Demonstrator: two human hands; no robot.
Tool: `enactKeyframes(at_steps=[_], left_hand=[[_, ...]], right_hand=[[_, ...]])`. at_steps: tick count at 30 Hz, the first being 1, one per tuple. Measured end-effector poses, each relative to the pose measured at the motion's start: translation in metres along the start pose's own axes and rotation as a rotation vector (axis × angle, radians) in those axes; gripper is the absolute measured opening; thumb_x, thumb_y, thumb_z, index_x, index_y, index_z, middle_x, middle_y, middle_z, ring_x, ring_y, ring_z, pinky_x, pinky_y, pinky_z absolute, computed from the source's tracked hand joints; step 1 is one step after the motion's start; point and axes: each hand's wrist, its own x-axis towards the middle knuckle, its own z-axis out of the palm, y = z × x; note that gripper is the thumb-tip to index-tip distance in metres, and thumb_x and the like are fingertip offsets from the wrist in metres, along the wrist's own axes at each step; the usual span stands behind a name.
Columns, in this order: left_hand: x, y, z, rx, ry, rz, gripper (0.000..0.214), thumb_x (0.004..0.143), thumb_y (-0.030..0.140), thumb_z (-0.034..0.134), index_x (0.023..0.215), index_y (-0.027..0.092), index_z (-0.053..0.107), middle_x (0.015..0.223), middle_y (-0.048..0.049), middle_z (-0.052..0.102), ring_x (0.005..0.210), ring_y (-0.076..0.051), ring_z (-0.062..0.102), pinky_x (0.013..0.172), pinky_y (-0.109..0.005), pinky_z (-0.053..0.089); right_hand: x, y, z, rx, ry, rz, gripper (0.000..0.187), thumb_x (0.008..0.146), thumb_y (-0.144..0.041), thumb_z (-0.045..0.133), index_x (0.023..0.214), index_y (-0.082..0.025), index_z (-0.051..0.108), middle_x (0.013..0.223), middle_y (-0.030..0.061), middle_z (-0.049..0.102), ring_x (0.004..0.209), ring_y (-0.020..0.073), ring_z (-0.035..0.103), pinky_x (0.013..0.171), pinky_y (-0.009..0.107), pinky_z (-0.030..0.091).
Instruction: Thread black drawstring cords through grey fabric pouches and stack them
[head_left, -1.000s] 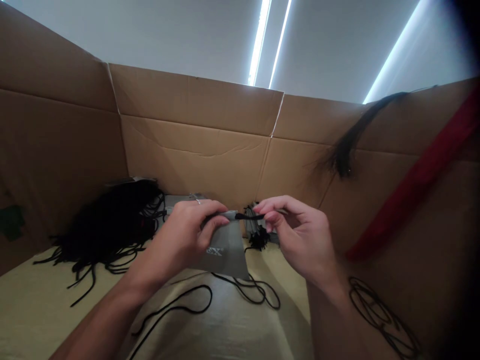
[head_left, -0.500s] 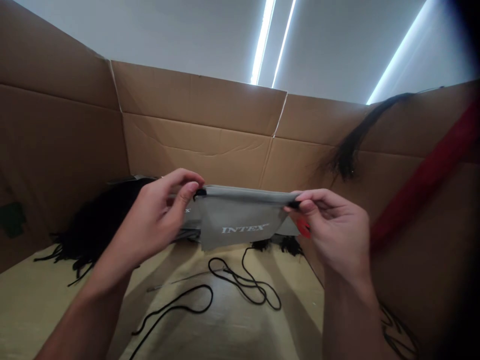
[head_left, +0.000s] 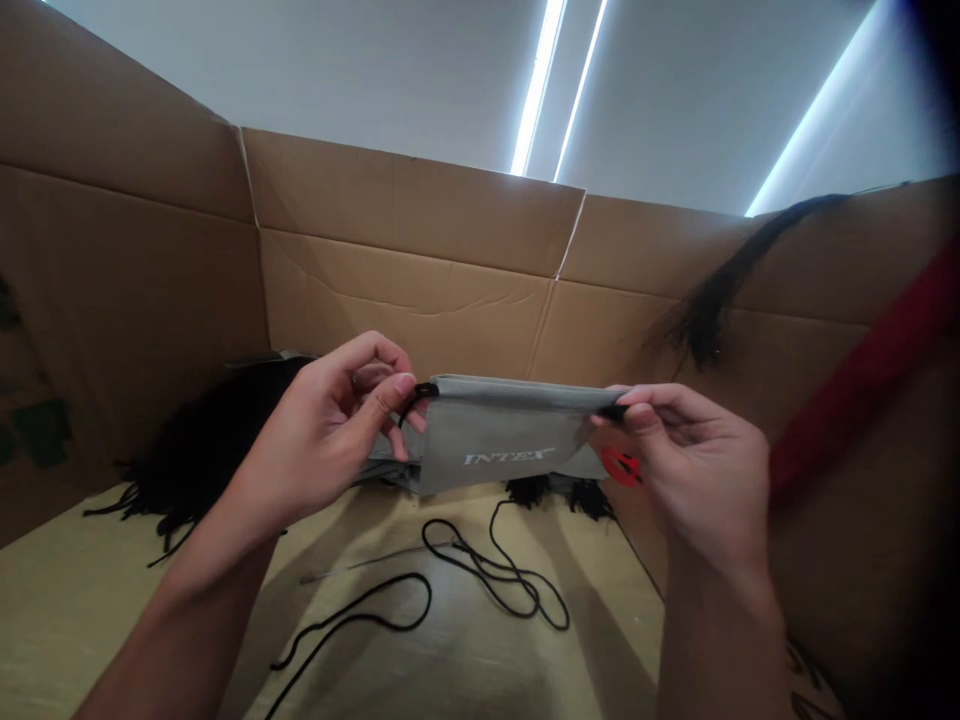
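A grey drawstring bag (head_left: 502,430) printed INTEX hangs stretched between my hands above the table. My left hand (head_left: 322,435) is closed in a pinch on a short loop of black cord (head_left: 426,390) that comes out of the bag's upper left corner. At the upper right corner my right hand (head_left: 697,470) pinches the bag's top edge, with a bit of black cord at the fingertips. Below the bag, a long black cord (head_left: 551,615) lies in loose loops beside a thin metal rod (head_left: 345,567). A second length of black cord (head_left: 427,600) curves nearer to me.
Cardboard walls (head_left: 405,210) surround the table (head_left: 67,610). A heap of black cords (head_left: 217,430) lies at the left. Black strands (head_left: 709,300) hang over the right wall, near a red strip (head_left: 870,380). More grey bags (head_left: 386,470) lie behind the held one.
My left hand has drawn a loop of black cord slightly out of the bag's left corner. In the view, the bag and both hands sit a little further right.
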Motion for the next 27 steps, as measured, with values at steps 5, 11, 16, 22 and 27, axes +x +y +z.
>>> enactKeyframes(at_steps=[5,11,16,22,27], left_hand=[[-0.001,0.000,-0.002,0.050,-0.053,-0.014,0.014,0.099,0.028,0.069,0.090,0.018,0.066,0.074,-0.0027,0.075,0.067,-0.015,0.072,0.062,-0.022,0.057],[-0.003,0.000,-0.006,0.098,-0.074,0.002,0.023,0.103,0.031,0.066,0.085,0.018,0.070,0.075,-0.0028,0.076,0.066,-0.014,0.073,0.063,-0.022,0.057],[0.000,-0.004,-0.009,-0.071,-0.126,-0.106,0.029,0.102,0.040,0.069,0.084,0.018,0.069,0.083,-0.0044,0.078,0.067,-0.018,0.077,0.063,-0.028,0.065],[0.005,-0.013,-0.017,-0.073,-0.077,-0.170,0.030,0.100,0.044,0.073,0.085,0.018,0.074,0.083,-0.0042,0.080,0.071,-0.015,0.078,0.071,-0.023,0.063],[0.006,-0.016,-0.027,0.004,-0.107,-0.183,0.026,0.094,0.044,0.080,0.083,0.020,0.080,0.077,-0.0038,0.080,0.079,-0.016,0.076,0.074,-0.020,0.058]], right_hand=[[0.001,0.001,-0.001,0.026,0.013,0.008,0.024,0.084,-0.043,0.092,0.082,-0.022,0.080,0.087,0.0004,0.083,0.069,0.0109,0.080,0.069,0.016,0.066],[0.004,0.004,-0.005,0.027,0.021,0.016,0.025,0.083,-0.044,0.093,0.083,-0.023,0.080,0.088,0.0004,0.083,0.071,0.0104,0.079,0.072,0.015,0.066],[0.006,0.010,-0.008,0.039,0.032,0.027,0.029,0.082,-0.048,0.093,0.083,-0.023,0.079,0.089,0.0016,0.083,0.073,0.0136,0.080,0.075,0.022,0.069],[0.008,0.016,-0.010,0.023,0.084,0.004,0.027,0.087,-0.046,0.089,0.084,-0.021,0.079,0.094,0.0039,0.083,0.077,0.0153,0.079,0.079,0.028,0.070],[0.009,0.017,-0.011,0.031,0.143,-0.008,0.028,0.087,-0.046,0.089,0.084,-0.020,0.079,0.094,0.0053,0.083,0.080,0.0175,0.079,0.080,0.033,0.072]])
